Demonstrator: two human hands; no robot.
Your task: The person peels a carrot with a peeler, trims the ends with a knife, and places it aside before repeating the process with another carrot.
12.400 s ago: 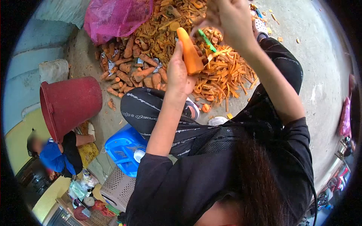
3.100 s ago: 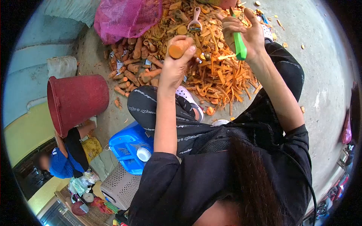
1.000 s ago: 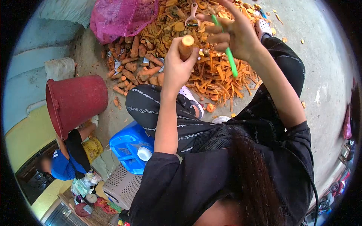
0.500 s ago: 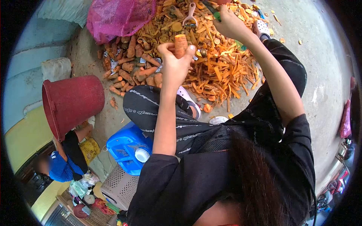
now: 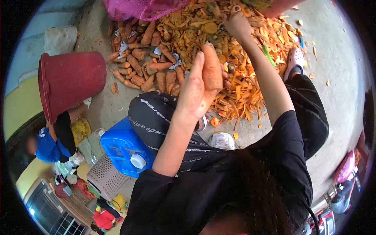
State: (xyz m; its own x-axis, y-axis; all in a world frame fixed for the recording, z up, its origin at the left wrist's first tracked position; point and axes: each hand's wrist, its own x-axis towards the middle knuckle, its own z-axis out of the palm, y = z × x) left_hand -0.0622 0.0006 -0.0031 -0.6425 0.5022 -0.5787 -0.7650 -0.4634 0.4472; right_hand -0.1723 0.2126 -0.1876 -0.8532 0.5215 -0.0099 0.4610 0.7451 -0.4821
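While your left hand (image 5: 197, 92) is wrapped round a carrot (image 5: 212, 72), thumb on one side and fingers on the other, the carrot stands nearly upright above your raised knee (image 5: 156, 113) in black trousers. Your right hand (image 5: 236, 22) is stretched further out, knuckles up, its fingers curled down into the heap of peelings (image 5: 244, 84). Whether it grips anything there you cannot tell, since the fingertips are buried in the scraps.

A slim green object (image 5: 267, 55) lies on the peelings just beside your right forearm. Left of the heap, unpeeled carrots (image 5: 147, 70) lie scattered on the concrete floor (image 5: 340, 98), with a pink mesh sack (image 5: 145, 6) at their far end. A white shoe (image 5: 294, 62) rests at the right edge of the heap.

A blue jerrycan (image 5: 119, 145) with a white cap stands against your left knee, and a grey perforated basket (image 5: 105, 179) sits next to it. Beyond them a red bucket (image 5: 70, 84) is tipped on its side, and another person in a blue top (image 5: 47, 147) crouches below it.
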